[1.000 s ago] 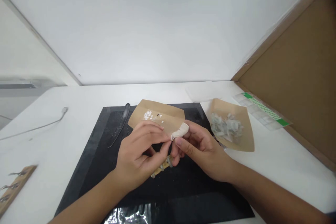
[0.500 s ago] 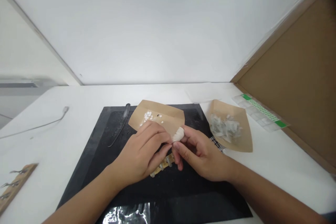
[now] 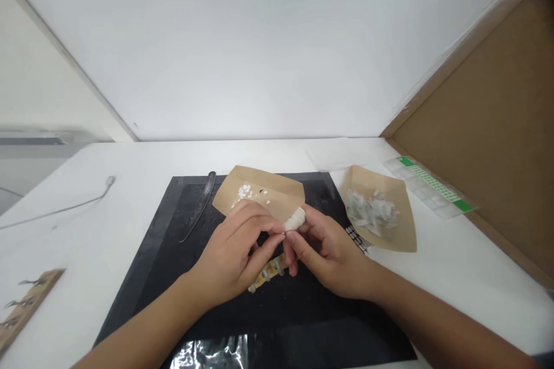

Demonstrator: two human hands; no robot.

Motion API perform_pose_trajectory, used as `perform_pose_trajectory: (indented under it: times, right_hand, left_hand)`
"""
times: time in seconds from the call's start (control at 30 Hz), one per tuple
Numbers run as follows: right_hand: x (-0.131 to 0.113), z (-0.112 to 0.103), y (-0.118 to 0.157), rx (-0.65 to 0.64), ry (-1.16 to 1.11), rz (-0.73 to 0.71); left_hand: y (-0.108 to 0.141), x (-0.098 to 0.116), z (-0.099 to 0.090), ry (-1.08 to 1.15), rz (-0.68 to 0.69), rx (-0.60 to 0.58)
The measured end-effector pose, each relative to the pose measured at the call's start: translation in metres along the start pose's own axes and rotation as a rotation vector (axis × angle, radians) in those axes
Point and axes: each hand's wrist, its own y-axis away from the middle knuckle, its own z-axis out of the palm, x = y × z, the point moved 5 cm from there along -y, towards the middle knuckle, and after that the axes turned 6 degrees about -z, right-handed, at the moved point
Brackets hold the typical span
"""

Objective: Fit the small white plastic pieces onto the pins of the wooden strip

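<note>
My left hand is closed in a pinch, its thumb and index finger meeting at the tip of my right fingers; what it holds is too small to name. A finger with a white wrap shows at the meeting point of both hands. My right hand is closed as well, thumb against fingers, and any item between them is hidden. Beneath the hands lies a wooden strip with small metallic clips, partly covered. Behind them, brown paper holds small white flakes.
A black mat covers the white table. A curved black tool lies left. On the right are brown paper with translucent pieces and a clear-and-green case. Another wooden strip and a cable are far left.
Both hands stay together with only slight finger shifts. The gap between my left thumb and index finger looks a little wider. The view has shifted slightly.
</note>
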Motion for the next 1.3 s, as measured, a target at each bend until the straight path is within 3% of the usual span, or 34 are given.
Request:
perform_pose_trajectory:
  times: [0.17,0.57,0.9,1.07,1.3]
  right_hand:
    - [-0.002,-0.001,0.000,0.027,0.045,0.025]
    - [-0.002,0.000,0.000,0.005,0.063,0.076]
    - [0.006,0.002,0.002,-0.043,-0.154,0.145]
    - [0.005,0.003,0.000,-0.071,-0.321,0.167]
    - [0.002,0.004,0.000,-0.129,-0.399,0.162]
  left_hand:
    - [-0.001,0.003,-0.003,0.026,0.035,0.071]
    - [0.000,0.001,-0.001,0.035,0.010,0.062]
    - [0.000,0.001,-0.001,0.075,-0.047,0.011]
    - [-0.002,-0.002,0.000,0.209,-0.126,-0.030]
    - [0.002,-0.012,0.005,0.542,-0.368,-0.136]
